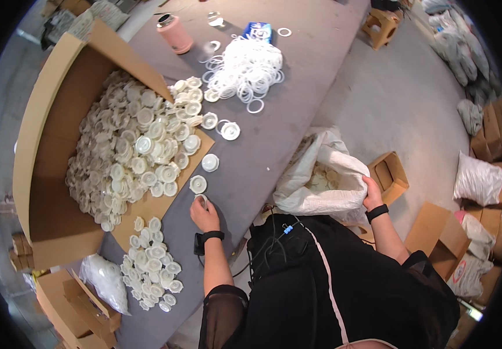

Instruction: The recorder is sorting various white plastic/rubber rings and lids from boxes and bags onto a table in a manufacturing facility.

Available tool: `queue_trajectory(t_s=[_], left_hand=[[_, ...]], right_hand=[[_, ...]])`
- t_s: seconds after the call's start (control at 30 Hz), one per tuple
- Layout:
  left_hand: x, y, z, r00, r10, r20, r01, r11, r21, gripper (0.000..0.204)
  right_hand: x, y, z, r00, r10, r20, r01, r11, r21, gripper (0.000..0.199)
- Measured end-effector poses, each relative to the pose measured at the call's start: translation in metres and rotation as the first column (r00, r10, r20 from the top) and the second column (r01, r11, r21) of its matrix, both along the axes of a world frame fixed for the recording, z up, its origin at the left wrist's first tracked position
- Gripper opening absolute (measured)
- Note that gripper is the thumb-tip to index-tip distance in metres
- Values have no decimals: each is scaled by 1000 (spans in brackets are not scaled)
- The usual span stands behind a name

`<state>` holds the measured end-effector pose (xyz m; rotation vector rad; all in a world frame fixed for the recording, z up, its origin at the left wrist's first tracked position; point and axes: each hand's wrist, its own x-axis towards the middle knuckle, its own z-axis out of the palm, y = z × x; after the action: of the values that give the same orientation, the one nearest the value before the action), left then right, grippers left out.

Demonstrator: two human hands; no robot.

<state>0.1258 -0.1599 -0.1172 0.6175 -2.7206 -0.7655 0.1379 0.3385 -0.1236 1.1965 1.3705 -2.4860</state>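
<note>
My left hand (205,216) is over the grey table, its fingers closed on a white plastic cap (202,198) that they partly hide. Just beyond it lie two loose caps, a nearer cap (198,184) and a farther cap (210,163). My right hand (372,195) grips the rim of a white woven sack (297,195) beside the table. The sack's mouth is held apart, and pale caps (323,174) show inside. To the left, a large cardboard box (53,168) lies on its side, with a heap of caps (129,145) spilling from it.
White rings (251,67) are piled at the table's far end, near a pink bottle (174,35) and a blue packet (258,31). A smaller group of caps (153,264) lies near left. Cardboard boxes (387,177) and a brown stool (380,28) stand on the floor to the right.
</note>
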Motion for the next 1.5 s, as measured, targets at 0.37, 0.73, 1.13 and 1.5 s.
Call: queue_trajectory(t_s=[0.37, 0.73, 1.13, 1.5], left_hand=[[47, -106, -14, 824, 546, -152, -292, 639, 712, 15], [35, -249, 39, 892, 403, 205, -367, 910, -194, 64], [48, -235, 7, 951, 259, -169, -124, 819, 560, 30], [60, -187, 37, 974, 86, 208, -3, 930, -367, 27]], right_hand=[[-25, -19, -24, 999, 39, 2, -39, 997, -71, 21], [-3, -30, -25, 1000, -14, 12, 15, 999, -43, 26], [1, -46, -21, 998, -56, 31, 57, 997, -45, 28], [0, -58, -22, 999, -46, 20, 47, 998, -46, 26]])
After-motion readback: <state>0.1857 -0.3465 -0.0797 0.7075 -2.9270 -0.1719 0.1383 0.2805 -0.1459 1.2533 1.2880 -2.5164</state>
